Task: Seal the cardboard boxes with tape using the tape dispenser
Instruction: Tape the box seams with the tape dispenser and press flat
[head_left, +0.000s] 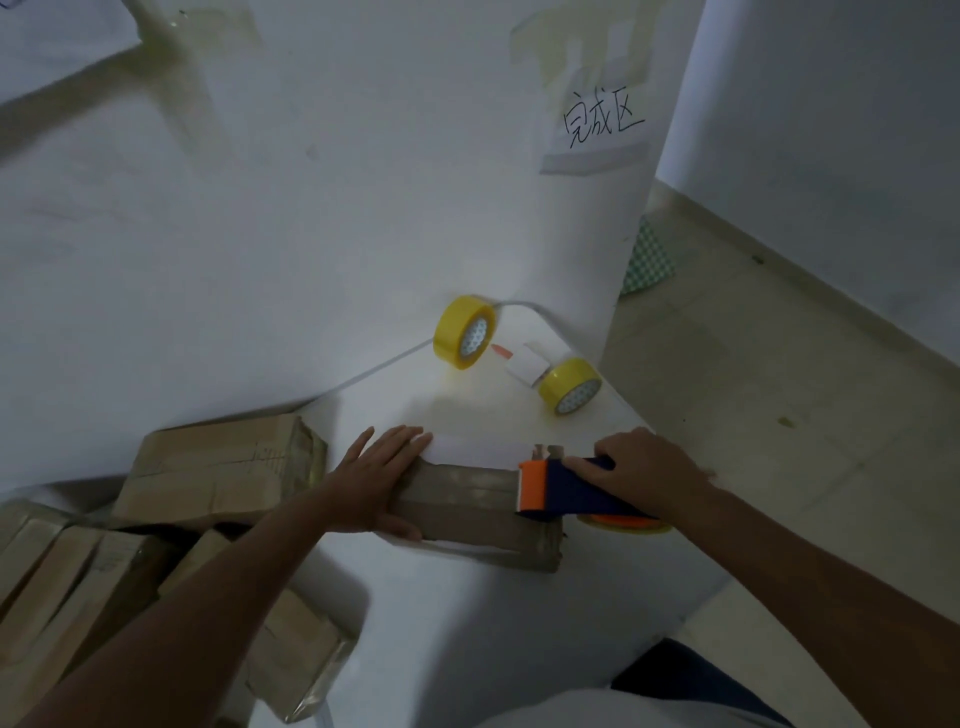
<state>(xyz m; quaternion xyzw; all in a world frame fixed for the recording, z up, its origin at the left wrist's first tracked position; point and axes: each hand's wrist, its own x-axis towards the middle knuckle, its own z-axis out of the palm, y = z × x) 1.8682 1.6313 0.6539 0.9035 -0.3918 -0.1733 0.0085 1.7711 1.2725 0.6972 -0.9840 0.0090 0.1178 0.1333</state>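
A flat brown cardboard box (478, 512) lies on the white table (311, 260) in front of me. My left hand (376, 478) presses flat on its left end, fingers straight. My right hand (644, 473) grips the blue and orange tape dispenser (558, 488), whose orange front sits on the box's right part. A yellow tape roll (623, 524) shows under the dispenser, beneath my right wrist.
Two spare yellow tape rolls (465, 332) (569, 387) stand behind the box, with a small white card (527, 366) between them. Several cardboard boxes (218, 467) are piled at the left. A handwritten paper label (602, 122) lies far right. The table edge and floor (753, 389) are to the right.
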